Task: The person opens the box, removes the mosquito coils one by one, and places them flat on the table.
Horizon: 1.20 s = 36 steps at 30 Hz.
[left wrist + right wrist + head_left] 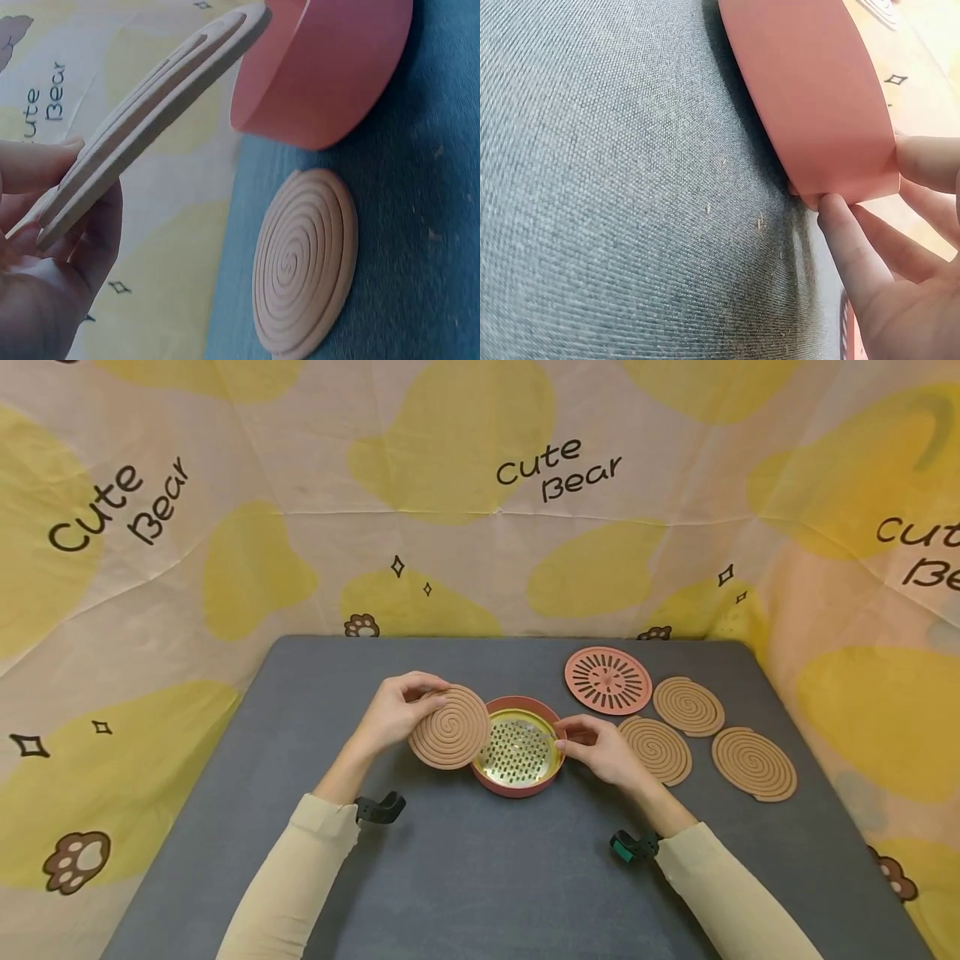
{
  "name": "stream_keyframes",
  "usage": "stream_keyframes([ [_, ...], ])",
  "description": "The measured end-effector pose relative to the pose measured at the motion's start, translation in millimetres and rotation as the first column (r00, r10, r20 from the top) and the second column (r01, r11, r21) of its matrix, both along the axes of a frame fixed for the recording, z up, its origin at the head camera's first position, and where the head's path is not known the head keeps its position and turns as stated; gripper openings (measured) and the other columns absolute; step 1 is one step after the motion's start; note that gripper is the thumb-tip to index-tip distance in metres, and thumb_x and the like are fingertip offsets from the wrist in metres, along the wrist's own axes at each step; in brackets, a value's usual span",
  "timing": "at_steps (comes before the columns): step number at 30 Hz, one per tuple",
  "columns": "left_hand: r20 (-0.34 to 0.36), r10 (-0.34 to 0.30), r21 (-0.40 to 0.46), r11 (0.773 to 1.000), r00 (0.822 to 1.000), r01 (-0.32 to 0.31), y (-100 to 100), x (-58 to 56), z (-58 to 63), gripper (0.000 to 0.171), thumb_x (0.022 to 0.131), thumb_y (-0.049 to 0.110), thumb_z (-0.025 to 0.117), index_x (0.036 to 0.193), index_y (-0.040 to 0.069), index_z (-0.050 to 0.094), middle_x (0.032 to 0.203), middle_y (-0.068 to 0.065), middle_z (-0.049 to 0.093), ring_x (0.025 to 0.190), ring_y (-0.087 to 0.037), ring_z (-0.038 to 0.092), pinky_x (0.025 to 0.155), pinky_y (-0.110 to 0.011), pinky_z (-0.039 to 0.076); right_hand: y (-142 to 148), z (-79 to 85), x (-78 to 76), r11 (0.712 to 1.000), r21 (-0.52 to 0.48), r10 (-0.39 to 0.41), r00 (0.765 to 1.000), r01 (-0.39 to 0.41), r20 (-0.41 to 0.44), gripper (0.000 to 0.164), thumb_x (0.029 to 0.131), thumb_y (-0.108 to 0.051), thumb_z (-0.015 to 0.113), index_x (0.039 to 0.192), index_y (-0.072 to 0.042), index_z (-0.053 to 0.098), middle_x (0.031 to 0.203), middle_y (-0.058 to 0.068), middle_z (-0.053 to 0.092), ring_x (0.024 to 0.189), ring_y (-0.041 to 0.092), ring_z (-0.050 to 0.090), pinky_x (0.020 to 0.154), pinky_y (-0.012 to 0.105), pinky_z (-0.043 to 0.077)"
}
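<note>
My left hand (pixel 401 710) pinches a tan mosquito coil (pixel 450 727) by its edge, tilted and raised beside a round red mosquito coil holder (pixel 517 793). Edge-on in the left wrist view, the held coil (pixel 150 120) seems to have two layers. Below it, another coil (pixel 304 262) lies flat on the table; the head view does not show it clearly. My right hand (pixel 596 747) grips the holder's right wall, thumb and fingers on either side in the right wrist view. Inside the holder sits a yellow-rimmed metal plate (pixel 517 752) with many small slots.
A red slotted lid (pixel 607 681) lies behind and right of the holder. Near it on the grey table (pixel 465 877) are three coils, one far (pixel 688 706), one beside my right hand (pixel 656 750) and one farther right (pixel 753 764). A printed cloth hangs behind.
</note>
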State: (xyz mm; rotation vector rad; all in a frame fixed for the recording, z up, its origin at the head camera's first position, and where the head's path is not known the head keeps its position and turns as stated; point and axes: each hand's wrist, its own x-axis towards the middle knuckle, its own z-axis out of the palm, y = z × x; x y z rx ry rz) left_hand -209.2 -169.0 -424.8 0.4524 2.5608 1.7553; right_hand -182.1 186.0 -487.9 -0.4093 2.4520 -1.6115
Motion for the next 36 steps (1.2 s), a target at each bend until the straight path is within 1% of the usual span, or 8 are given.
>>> stream_keyframes([
  [3, -0.007, 0.025, 0.005, 1.0, 1.0, -0.025, -10, 1.7, -2.3, 0.025, 0.093, 0.008, 0.076, 0.116, 0.0, 0.075, 0.117, -0.017, 0.071, 0.102, -0.029, 0.067, 0.079, -0.021, 0.053, 0, 0.0, 0.5, 1.0, 0.015, -0.001, 1.0, 0.001, -0.007, 0.037, 0.096, -0.018, 0.073, 0.128, -0.001, 0.066, 0.121, 0.017, 0.069, 0.11, 0.029, 0.066, 0.085, 0.024, 0.055],
  [6, -0.012, 0.064, -0.001, 0.998, 0.998, -0.064, -20, 3.8, -3.0, 0.024, 0.093, 0.01, 0.076, 0.116, 0.003, 0.076, 0.115, -0.014, 0.072, 0.098, -0.025, 0.067, 0.078, -0.021, 0.053, 0, -0.3, 0.7, 1.0, 0.025, -0.008, 1.0, 0.008, -0.013, 0.037, 0.096, -0.019, 0.073, 0.128, -0.001, 0.067, 0.12, 0.015, 0.069, 0.109, 0.028, 0.067, 0.085, 0.025, 0.056],
  [10, -0.011, 0.108, 0.007, 0.994, 0.994, -0.108, -33, 5.0, -3.7, 0.024, 0.093, 0.012, 0.077, 0.115, 0.004, 0.076, 0.115, -0.013, 0.071, 0.094, -0.019, 0.067, 0.076, -0.021, 0.054, 0, -1.1, 0.6, 1.0, 0.021, -0.001, 1.0, 0.001, -0.02, 0.037, 0.096, -0.019, 0.073, 0.128, 0.0, 0.067, 0.121, 0.017, 0.069, 0.11, 0.03, 0.067, 0.085, 0.024, 0.055],
  [15, 0.01, 0.136, 0.035, 0.99, 0.991, -0.136, -48, 4.5, -5.9, 0.027, 0.094, 0.014, 0.075, 0.118, 0.001, 0.074, 0.118, -0.017, 0.068, 0.092, -0.013, 0.067, 0.075, -0.021, 0.055, 1, -3.5, 0.2, 1.0, -0.001, 0.012, 0.999, -0.012, -0.036, 0.037, 0.097, -0.017, 0.072, 0.129, 0.001, 0.066, 0.121, 0.02, 0.068, 0.11, 0.033, 0.067, 0.084, 0.021, 0.054],
  [23, 0.028, 0.213, 0.067, 0.975, 0.977, -0.214, -67, 4.0, -6.3, 0.03, 0.096, 0.012, 0.073, 0.123, -0.003, 0.071, 0.124, -0.022, 0.064, 0.094, -0.007, 0.066, 0.075, -0.019, 0.057, 2, -3.7, -0.9, 1.0, -0.014, 0.021, 0.999, -0.022, -0.05, 0.037, 0.097, -0.015, 0.072, 0.128, 0.002, 0.066, 0.12, 0.02, 0.068, 0.109, 0.032, 0.067, 0.083, 0.021, 0.055],
  [27, 0.025, 0.264, 0.057, 0.963, 0.964, -0.265, -74, 2.4, -8.5, 0.031, 0.096, 0.01, 0.072, 0.123, -0.005, 0.07, 0.125, -0.023, 0.064, 0.093, -0.005, 0.065, 0.074, -0.017, 0.056, 3, -2.9, -0.7, 1.0, -0.012, 0.021, 0.998, -0.022, -0.053, 0.037, 0.097, -0.016, 0.072, 0.128, 0.002, 0.065, 0.12, 0.02, 0.068, 0.109, 0.032, 0.067, 0.084, 0.023, 0.055],
  [32, 0.034, 0.337, 0.012, 0.941, 0.941, -0.338, -84, 1.6, -14.8, 0.031, 0.096, 0.013, 0.073, 0.123, -0.003, 0.071, 0.124, -0.022, 0.064, 0.093, -0.005, 0.063, 0.072, -0.015, 0.054, 3, -3.5, -0.4, 1.0, -0.01, 0.021, 0.999, -0.022, -0.047, 0.037, 0.097, -0.016, 0.072, 0.128, 0.002, 0.065, 0.12, 0.02, 0.068, 0.109, 0.031, 0.067, 0.084, 0.023, 0.056],
  [36, 0.05, 0.384, 0.025, 0.922, 0.922, -0.386, -91, 1.9, -22.4, 0.032, 0.097, 0.013, 0.072, 0.124, -0.004, 0.07, 0.124, -0.024, 0.063, 0.091, -0.005, 0.062, 0.07, -0.014, 0.053, 1, -3.7, -1.1, 1.0, -0.017, 0.018, 0.999, -0.018, -0.035, 0.036, 0.096, -0.015, 0.073, 0.128, 0.001, 0.066, 0.119, 0.018, 0.069, 0.109, 0.031, 0.067, 0.083, 0.024, 0.056],
])
